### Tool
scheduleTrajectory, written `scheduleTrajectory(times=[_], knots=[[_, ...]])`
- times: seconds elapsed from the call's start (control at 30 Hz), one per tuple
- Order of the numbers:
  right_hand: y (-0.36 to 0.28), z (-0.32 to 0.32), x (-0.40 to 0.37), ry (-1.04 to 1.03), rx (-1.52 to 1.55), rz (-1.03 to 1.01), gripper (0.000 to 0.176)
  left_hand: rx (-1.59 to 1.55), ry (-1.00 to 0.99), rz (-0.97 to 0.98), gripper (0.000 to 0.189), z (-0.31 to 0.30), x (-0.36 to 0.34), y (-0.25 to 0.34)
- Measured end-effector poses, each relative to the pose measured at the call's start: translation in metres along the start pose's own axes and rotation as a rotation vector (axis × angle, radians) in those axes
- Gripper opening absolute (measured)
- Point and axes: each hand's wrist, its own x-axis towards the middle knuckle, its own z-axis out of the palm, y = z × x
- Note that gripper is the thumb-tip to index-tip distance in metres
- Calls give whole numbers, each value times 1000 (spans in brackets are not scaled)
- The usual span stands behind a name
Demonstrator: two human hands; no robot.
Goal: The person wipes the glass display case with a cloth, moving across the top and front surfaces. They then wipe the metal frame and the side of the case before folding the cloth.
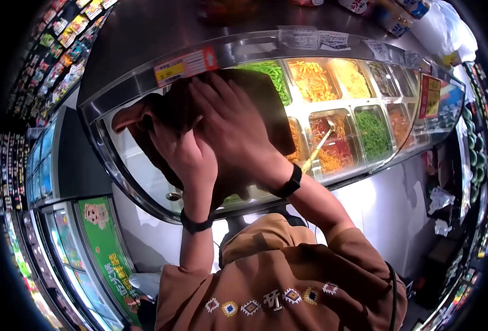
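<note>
While my left hand (184, 157) and right hand (234, 128) press flat, grip released, on a dark brown sheet (267, 110) against the glass cover (144, 185) near the surface's left end, trays beneath hold green shreds (270, 76), orange strips (312, 81), yellow bits (350, 77), and a red-orange mix (338, 148) with a spoon (317, 150).

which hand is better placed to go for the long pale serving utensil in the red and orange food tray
Right, probably. The right hand lies on the dark brown flat object, on the side nearest the long pale serving utensil; the left hand sits farther away.
</note>
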Motion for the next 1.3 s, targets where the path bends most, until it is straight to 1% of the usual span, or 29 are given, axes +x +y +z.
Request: scheduleTrajectory(times=[0.03,0.13,0.17,0.2,0.27,0.33,0.37,0.4,0.43,0.47,0.5,0.53,0.57,0.67,0.77,0.87,0.97,1.0,1.07,1.1,1.13,1.17,1.2,1.27,1.3], knots=[[10,-9,-3,-18,46,-1,58,26,-8,-2,31,5,0,12],[42,-35,-12,-101,57,1,57,92,21,-18,27,24,-8,51],[50,-47,-15,-134,49,44,57,83,11,-22,27,31,-10,65],[61,-59,-23,-117,26,41,58,69,16,39,45,39,-11,76],[87,-80,-37,-114,-4,31,59,83,14,61,47,54,-11,107],[111,-106,-52,-91,-35,50,58,66,-20,13,47,61,-1,153],[125,-116,-61,-66,-81,39,58,4,15,31,47,70,-2,166],[139,-124,-69,-39,-126,25,58,-51,-4,43,47,75,2,184],[151,-134,-75,-40,-168,53,58,-120,105,83,45,95,-3,193],[162,-143,-81,-41,-210,80,57,-81,-3,53,37,91,1,216],[176,-151,-88,-17,-236,77,57,-159,64,72,24,103,3,229],[189,-158,-95,10,-260,75,57,-237,121,65,18,113,3,241],[198,-165,-100,18,-273,90,56,-274,71,83,20,113,3,252],[212,-174,-122,50,-352,135,53,-320,59,83,37,121,4,271],[214,-167,-134,108,-347,159,54,-388,38,126,45,118,-1,266],[200,-154,-139,178,-363,212,55,-419,35,183,47,123,-9,256],[175,-136,-140,239,-363,327,57,-417,16,175,47,109,-11,243],[170,-130,-141,240,-346,317,59,-410,9,175,47,105,-12,236],[150,-113,-142,222,-408,381,62,-377,-9,176,44,96,-18,212],[136,-105,-141,177,-438,411,66,-360,-17,163,42,90,-23,198],[124,-93,-141,164,-436,407,68,-344,-28,153,40,82,-26,182],[110,-84,-138,132,-416,402,68,-324,-42,145,36,71,-28,165],[95,-74,-135,99,-397,400,69,-289,-37,188,25,68,-35,143],[60,-51,-125,75,-362,366,68,-293,-29,157,29,58,-51,103],[47,-35,-128,26,-404,370,69,-300,-23,120,30,51,-56,83]])
